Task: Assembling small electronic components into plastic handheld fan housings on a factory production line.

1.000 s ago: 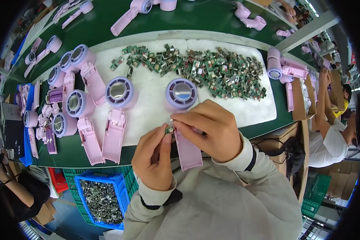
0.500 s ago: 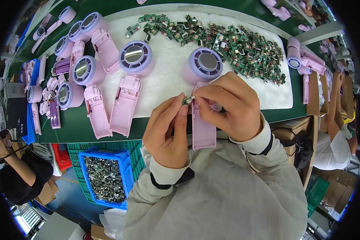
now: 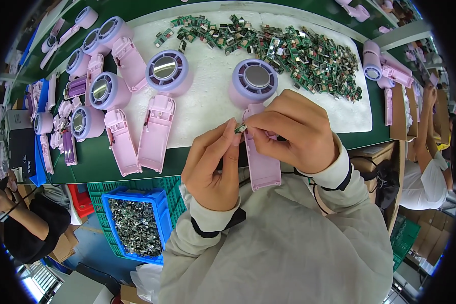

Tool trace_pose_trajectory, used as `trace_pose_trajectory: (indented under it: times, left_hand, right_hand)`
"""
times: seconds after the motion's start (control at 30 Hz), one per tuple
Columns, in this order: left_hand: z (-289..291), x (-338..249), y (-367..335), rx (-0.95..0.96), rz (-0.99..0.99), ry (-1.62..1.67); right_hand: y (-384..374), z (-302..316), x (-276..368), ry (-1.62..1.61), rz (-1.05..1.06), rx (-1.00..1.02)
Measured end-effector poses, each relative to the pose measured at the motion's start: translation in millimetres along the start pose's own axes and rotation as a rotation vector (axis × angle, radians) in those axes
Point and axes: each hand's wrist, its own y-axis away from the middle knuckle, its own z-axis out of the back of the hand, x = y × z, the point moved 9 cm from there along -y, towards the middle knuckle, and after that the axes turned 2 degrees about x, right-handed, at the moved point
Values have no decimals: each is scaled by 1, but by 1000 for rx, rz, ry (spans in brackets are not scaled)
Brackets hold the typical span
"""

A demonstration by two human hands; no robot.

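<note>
Above the near edge of the green bench [image 3: 101, 167], item one: a small green circuit board [image 3: 240, 128], pinched between the fingertips of both hands, raised just over the pink handle shell [image 3: 261, 162]. My left hand [image 3: 213, 169] grips it from below with thumb and forefinger closed; my right hand [image 3: 289, 131] closes on it from the other side, remaining fingers curled. Held up this way, I judge, so the tiny piece can be turned and lined up before meeting the shell. Appearance: very small, green, with a pale metallic part on it; finer detail too small to tell.

Item two: the shell beneath my hands, a long pink open handle with a round lilac fan head [image 3: 257, 81] at its far end, lying flat on the white foam pad [image 3: 207, 96], handle toward me, presumably to keep the open side up and within reach.

Item three: a heap of like green boards [image 3: 299, 53], spread along the far side of the pad, near at hand for picking.

Item four: further pink fan bodies [image 3: 157, 101], laid in a row to my left, heads away, open handles upward.

Item five: a blue crate [image 3: 137, 223] of small metallic parts, below the bench edge on my left.

Item six: other persons seated at both margins, one sleeve in black [image 3: 35, 228].
</note>
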Motion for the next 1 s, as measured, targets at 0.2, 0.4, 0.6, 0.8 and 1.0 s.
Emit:
trace_pose_trajectory:
  times: [0.2, 0.4, 0.6, 0.8, 1.0]
  left_hand:
    - [-7, -27, 3, 28, -176, -357]
    - [-13, -45, -6, 81, -302, -377]
    - [-7, -74, -55, 54, -295, -285]
    - [-47, -58, -88, 258, -283, -418]
    - [-85, -8, -102, 405, -323, -834]
  right_hand:
    - [5, -4, 6, -18, -99, -28]
    - [4, 18, -4, -170, -268, -12]
    - [-51, 60, -72, -483, -393, 76]
    - [-80, 168, -260, -283, -631, 84]
    - [-82, 209, -381, 467, -795, -71]
